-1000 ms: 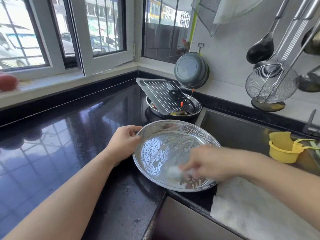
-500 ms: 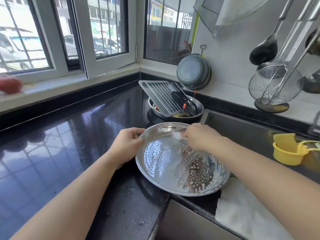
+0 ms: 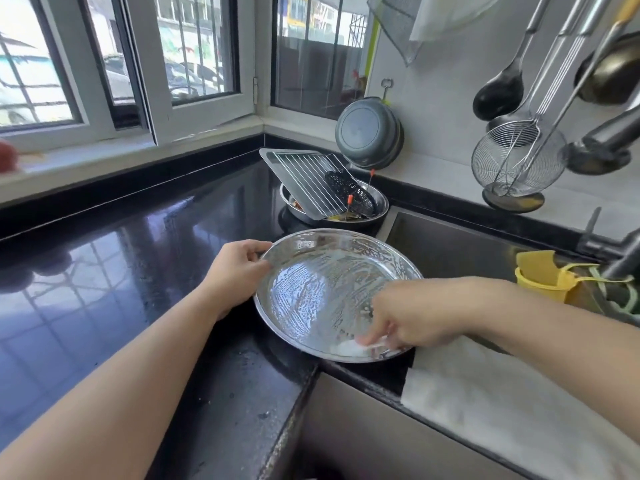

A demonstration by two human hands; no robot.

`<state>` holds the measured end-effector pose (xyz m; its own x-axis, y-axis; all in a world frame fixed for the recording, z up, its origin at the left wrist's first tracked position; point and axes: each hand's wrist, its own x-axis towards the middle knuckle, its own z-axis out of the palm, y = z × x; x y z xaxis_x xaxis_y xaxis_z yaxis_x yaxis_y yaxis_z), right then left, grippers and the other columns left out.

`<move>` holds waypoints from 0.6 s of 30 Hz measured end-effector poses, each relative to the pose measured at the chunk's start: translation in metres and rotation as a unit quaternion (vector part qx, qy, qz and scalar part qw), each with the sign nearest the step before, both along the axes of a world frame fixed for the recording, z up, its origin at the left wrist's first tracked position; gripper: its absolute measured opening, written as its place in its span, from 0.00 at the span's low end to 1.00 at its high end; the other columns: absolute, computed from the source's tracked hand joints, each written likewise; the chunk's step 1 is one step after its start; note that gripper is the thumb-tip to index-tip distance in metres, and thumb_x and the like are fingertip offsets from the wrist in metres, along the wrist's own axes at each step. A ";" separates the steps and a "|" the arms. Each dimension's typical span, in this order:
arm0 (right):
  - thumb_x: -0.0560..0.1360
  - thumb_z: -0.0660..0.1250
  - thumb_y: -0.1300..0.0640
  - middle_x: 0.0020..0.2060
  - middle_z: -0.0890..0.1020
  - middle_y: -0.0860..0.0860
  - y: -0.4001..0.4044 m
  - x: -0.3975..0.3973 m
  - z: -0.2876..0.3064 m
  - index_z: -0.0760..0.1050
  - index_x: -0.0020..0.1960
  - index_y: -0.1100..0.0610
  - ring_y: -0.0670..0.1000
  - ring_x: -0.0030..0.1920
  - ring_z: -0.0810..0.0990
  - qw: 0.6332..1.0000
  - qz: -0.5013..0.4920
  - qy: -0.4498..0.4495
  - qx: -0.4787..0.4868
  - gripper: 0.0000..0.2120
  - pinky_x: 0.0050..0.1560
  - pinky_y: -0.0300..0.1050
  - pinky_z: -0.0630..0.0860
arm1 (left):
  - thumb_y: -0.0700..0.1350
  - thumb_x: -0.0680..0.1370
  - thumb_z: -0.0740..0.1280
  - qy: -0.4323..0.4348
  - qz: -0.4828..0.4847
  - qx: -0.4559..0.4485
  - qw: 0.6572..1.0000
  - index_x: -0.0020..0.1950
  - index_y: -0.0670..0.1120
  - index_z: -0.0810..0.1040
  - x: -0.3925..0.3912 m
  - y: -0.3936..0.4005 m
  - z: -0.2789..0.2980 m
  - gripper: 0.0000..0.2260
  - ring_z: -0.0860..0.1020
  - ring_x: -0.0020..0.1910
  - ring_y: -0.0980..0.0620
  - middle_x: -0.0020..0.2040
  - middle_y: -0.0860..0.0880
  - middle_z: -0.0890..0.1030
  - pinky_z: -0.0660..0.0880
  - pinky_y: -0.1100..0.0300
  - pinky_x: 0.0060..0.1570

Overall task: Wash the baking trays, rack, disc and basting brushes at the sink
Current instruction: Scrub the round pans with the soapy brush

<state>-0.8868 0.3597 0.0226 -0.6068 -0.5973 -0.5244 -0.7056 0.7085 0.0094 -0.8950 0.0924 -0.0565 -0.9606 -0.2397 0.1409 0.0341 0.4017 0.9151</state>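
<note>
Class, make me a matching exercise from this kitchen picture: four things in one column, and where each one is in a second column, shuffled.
1. round steel tray
2. wire rack
3. yellow cup
4. wire skimmer

A. hanging on the wall
B. by the tap
C. gripped by the left hand
D. leaning in a bowl at the back

Pairs: 1-C, 2-D, 3-B, 4-A

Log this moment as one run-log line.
step: scrubbing round tray | left hand: grips tray rim | right hand: holds white scrubber on soapy tray | rack, brushes: unwashed, behind
</note>
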 end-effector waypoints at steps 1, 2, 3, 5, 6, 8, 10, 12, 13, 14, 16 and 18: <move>0.81 0.66 0.54 0.38 0.78 0.45 0.014 -0.004 0.008 0.78 0.66 0.37 0.53 0.42 0.75 0.999 -0.015 0.027 0.035 0.17 0.40 0.41 0.72 | 0.40 0.78 0.71 -0.001 -0.001 0.002 1.000 0.49 0.58 0.85 -0.001 0.000 0.000 0.11 0.71 0.33 0.57 0.33 0.53 0.76 0.71 0.59 0.39; 0.81 0.66 0.54 0.40 0.78 0.45 0.026 -0.011 0.015 0.79 0.64 0.38 0.54 0.42 0.75 0.995 -0.030 0.064 0.067 0.16 0.42 0.44 0.74 | 0.40 0.78 0.71 -0.002 -0.001 0.002 1.000 0.52 0.56 0.85 -0.002 0.000 -0.001 0.11 0.71 0.32 0.58 0.32 0.55 0.76 0.71 0.61 0.38; 0.81 0.65 0.55 0.43 0.79 0.47 0.036 -0.018 0.020 0.80 0.61 0.39 0.55 0.41 0.76 0.989 -0.044 0.106 0.092 0.14 0.44 0.45 0.77 | 0.40 0.78 0.71 -0.005 0.000 -0.001 1.000 0.54 0.55 0.85 -0.002 -0.001 0.000 0.11 0.71 0.30 0.60 0.30 0.58 0.77 0.71 0.63 0.37; 0.82 0.62 0.55 0.49 0.80 0.50 0.043 -0.034 0.021 0.80 0.59 0.42 0.57 0.45 0.80 0.977 -0.091 0.166 0.098 0.12 0.49 0.49 0.80 | 0.40 0.78 0.71 -0.010 -0.002 -0.008 1.000 0.55 0.54 0.85 -0.003 -0.001 0.000 0.11 0.72 0.28 0.63 0.28 0.60 0.77 0.71 0.68 0.34; 0.83 0.61 0.56 0.52 0.79 0.52 0.040 -0.040 0.018 0.79 0.61 0.43 0.58 0.48 0.81 0.973 -0.112 0.180 0.087 0.14 0.51 0.50 0.80 | 0.40 0.78 0.71 -0.011 -0.003 -0.010 1.000 0.54 0.54 0.85 -0.004 -0.002 -0.001 0.10 0.72 0.28 0.62 0.28 0.60 0.77 0.72 0.66 0.35; 0.82 0.60 0.60 0.52 0.76 0.53 0.026 -0.051 0.009 0.78 0.66 0.48 0.58 0.47 0.79 0.968 -0.140 0.198 0.062 0.17 0.48 0.50 0.79 | 0.40 0.79 0.71 -0.011 -0.007 -0.004 1.000 0.49 0.58 0.84 -0.003 -0.003 -0.001 0.11 0.72 0.29 0.60 0.28 0.58 0.77 0.72 0.62 0.36; 0.80 0.59 0.64 0.47 0.74 0.53 0.009 -0.061 0.000 0.77 0.67 0.53 0.55 0.40 0.76 0.966 -0.152 0.206 0.029 0.19 0.40 0.48 0.76 | 0.42 0.79 0.71 -0.007 -0.009 -0.005 1.000 0.49 0.58 0.83 -0.003 -0.003 -0.001 0.09 0.70 0.29 0.60 0.28 0.57 0.75 0.70 0.64 0.34; 0.80 0.58 0.64 0.47 0.76 0.53 -0.008 -0.064 -0.008 0.77 0.69 0.51 0.51 0.37 0.75 0.973 -0.147 0.176 -0.007 0.21 0.37 0.45 0.73 | 0.43 0.79 0.71 -0.009 -0.011 -0.007 1.000 0.52 0.56 0.84 -0.002 -0.003 -0.001 0.07 0.69 0.29 0.59 0.28 0.56 0.74 0.69 0.64 0.32; 0.81 0.59 0.63 0.52 0.79 0.52 -0.016 -0.060 -0.008 0.77 0.70 0.48 0.49 0.38 0.75 0.981 -0.132 0.139 -0.026 0.21 0.38 0.44 0.74 | 0.42 0.79 0.70 -0.009 -0.014 -0.012 1.000 0.51 0.56 0.85 -0.002 -0.003 -0.001 0.09 0.69 0.30 0.58 0.29 0.55 0.73 0.68 0.62 0.33; 0.82 0.60 0.62 0.56 0.79 0.49 -0.022 -0.056 -0.010 0.77 0.71 0.46 0.47 0.40 0.75 0.988 -0.110 0.097 -0.048 0.21 0.39 0.42 0.74 | 0.40 0.78 0.69 -0.011 -0.015 -0.017 1.000 0.51 0.56 0.85 -0.002 -0.002 -0.001 0.11 0.68 0.30 0.58 0.29 0.55 0.72 0.68 0.61 0.33; 0.82 0.60 0.63 0.55 0.75 0.44 -0.027 -0.045 -0.011 0.76 0.71 0.44 0.42 0.39 0.70 0.995 -0.068 0.043 -0.058 0.22 0.38 0.39 0.71 | 0.37 0.78 0.67 -0.012 -0.010 -0.023 1.000 0.48 0.58 0.83 -0.001 -0.001 0.002 0.15 0.68 0.30 0.58 0.28 0.56 0.72 0.68 0.61 0.34; 0.79 0.60 0.67 0.55 0.78 0.44 -0.022 -0.047 -0.010 0.78 0.69 0.44 0.44 0.37 0.70 0.993 -0.080 0.082 -0.039 0.25 0.36 0.42 0.72 | 0.37 0.77 0.66 -0.005 0.001 -0.028 1.000 0.43 0.61 0.81 0.002 0.002 0.005 0.17 0.68 0.28 0.60 0.26 0.57 0.73 0.69 0.61 0.33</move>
